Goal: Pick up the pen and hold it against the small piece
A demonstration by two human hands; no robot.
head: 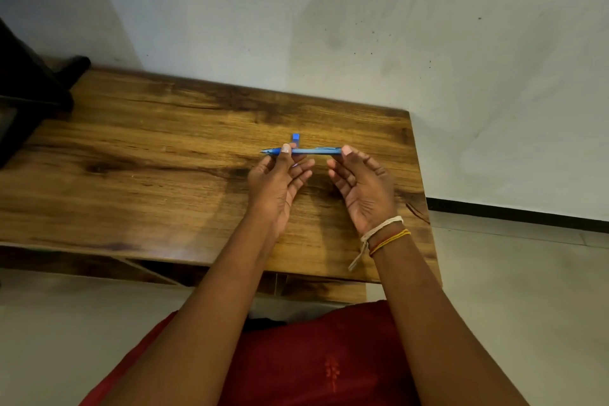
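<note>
Fingers (286, 149) of the left hand (275, 186) pinch a blue pen (311, 151) near its tip end: the thumb lies over the barrel from the near side, and the other fingers fan out loosely below it, half curled, with the palm turned inward. Held level and crosswise above the worktop (148, 158), the pen points its writing tip to the left, past the left thumb. A small blue cap (295, 140) sits just behind the barrel, close to the left thumb; whether it rests on the wood or is clipped to the pen cannot be told. At the pen's other end the right hand (364, 191) grips the barrel between thumb and forefinger, its remaining fingers gently curled and its palm facing the left hand. Pale and orange threads (384, 234) are tied around the right wrist.

Below the hands, the worktop is of brown wood with dark grain, with open compartments under its near edge. A dark object (29, 92) stands at its far left end. Behind it rises a pale, speckled wall (362, 26), and at right lies a light floor (527, 290). Red cloth (313, 362) covers the person's lap.
</note>
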